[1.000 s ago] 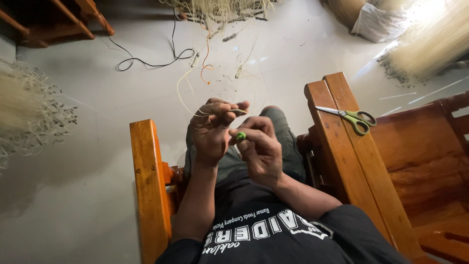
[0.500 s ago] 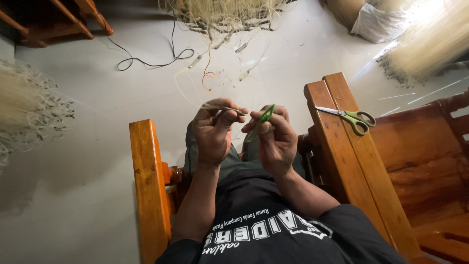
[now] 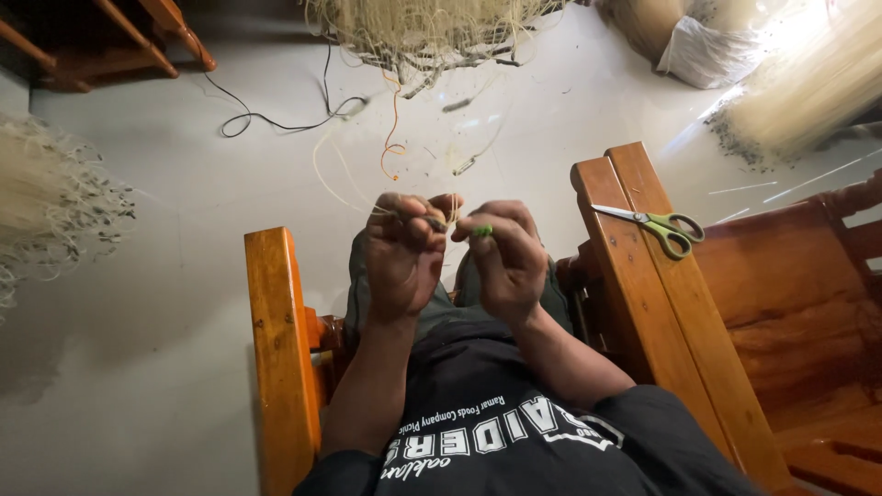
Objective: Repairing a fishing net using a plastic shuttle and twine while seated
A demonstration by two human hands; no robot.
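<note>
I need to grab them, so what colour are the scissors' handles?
Light green handles on the scissors, lying on the wooden armrest; head view.

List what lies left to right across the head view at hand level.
Pale net heap → left chair arm → left hand → right hand → right chair arm → green-handled scissors.

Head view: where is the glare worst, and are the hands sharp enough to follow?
Head view: glare blows out the top right corner, over the pale fibre heap and the floor beside it; the top left lies in deep shadow; the left hand and right hand are evenly lit and fairly sharp; wide-lens distortion bends the wooden armrests.
</note>
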